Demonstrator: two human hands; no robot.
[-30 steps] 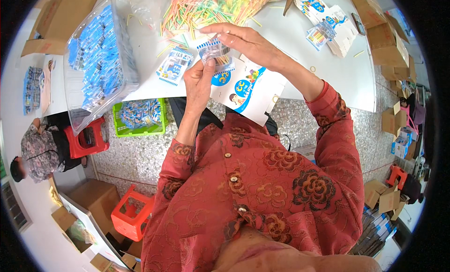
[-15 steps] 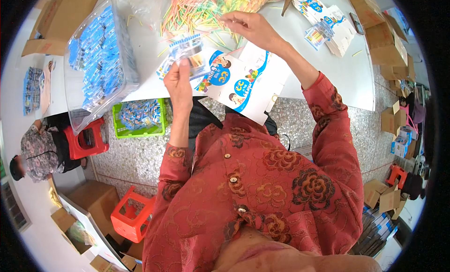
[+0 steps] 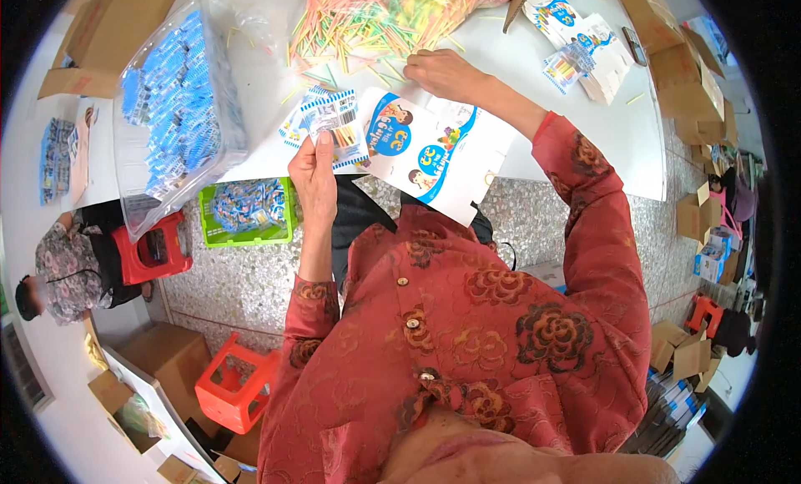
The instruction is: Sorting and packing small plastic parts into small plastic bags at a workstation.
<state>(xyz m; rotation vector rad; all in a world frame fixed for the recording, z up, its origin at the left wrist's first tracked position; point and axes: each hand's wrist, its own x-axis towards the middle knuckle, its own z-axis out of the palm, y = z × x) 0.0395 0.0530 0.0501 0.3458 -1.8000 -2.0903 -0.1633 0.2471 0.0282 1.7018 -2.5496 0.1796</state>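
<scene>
My left hand (image 3: pixel 314 179) pinches a small blue-and-white striped packet (image 3: pixel 338 123) between thumb and fingers, its face turned up. More such packets (image 3: pixel 294 125) lie just beside it. My right hand (image 3: pixel 446 75) is closed at the near edge of a pile of thin pink, yellow and green sticks (image 3: pixel 367 25); whatever its fingertips hold is hidden. Between my hands a flat white printed carton (image 3: pixel 464 171) lies over the table's near edge, overhanging my lap.
At left stands a clear plastic tub (image 3: pixel 225 138) full of blue packets. Below it a green basket (image 3: pixel 288 229) holds more packets. Folded cartons (image 3: pixel 607 71) lie on the right of the table (image 3: pixel 642 150). Red stools (image 3: pixel 238 384) and a seated person (image 3: pixel 75 267) are at left.
My right hand has drawn down and right, away from over the sticks, and its fingers have closed. My left hand has lowered slightly, with the packet now lying flatter to view.
</scene>
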